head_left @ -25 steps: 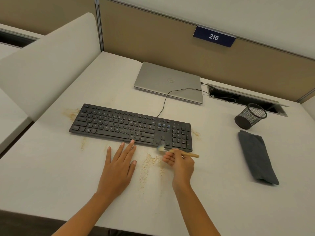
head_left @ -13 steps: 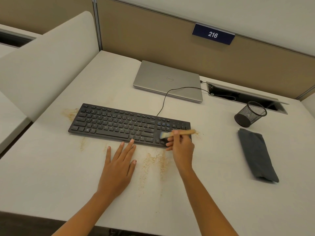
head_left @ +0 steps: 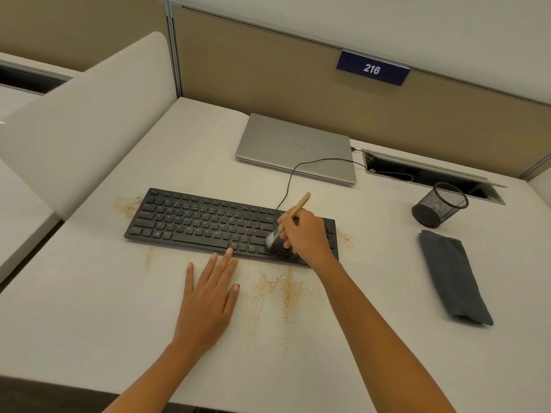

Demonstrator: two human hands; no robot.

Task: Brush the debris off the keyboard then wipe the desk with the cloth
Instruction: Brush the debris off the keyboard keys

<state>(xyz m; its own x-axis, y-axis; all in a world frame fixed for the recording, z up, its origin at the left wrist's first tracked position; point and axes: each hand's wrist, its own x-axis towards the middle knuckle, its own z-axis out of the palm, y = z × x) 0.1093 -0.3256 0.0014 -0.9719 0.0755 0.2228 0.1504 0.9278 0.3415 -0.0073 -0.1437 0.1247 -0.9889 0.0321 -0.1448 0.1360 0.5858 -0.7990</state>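
- Grips the brush (head_left: pixel 299 204) in the right hand (head_left: pixel 304 236), fingers curled round the wooden handle, bristles down on the right part of the keyboard (head_left: pixel 202 225); angled, apparently, to flick crumbs toward the near edge.
- Lays the left hand (head_left: pixel 208 299) flat on the desk (head_left: pixel 89 308), fingers spread, fingertips touching the keyboard's front edge, likely bracing it.
- Finds tan debris (head_left: pixel 280 290) scattered before the keyboard and by both ends.
- Spots the cloth (head_left: pixel 453 278) folded, well right, probably saved for wiping.
- Sees nothing inside the mesh cup (head_left: pixel 438 205); only a cable in the desk slot (head_left: pixel 432 177).
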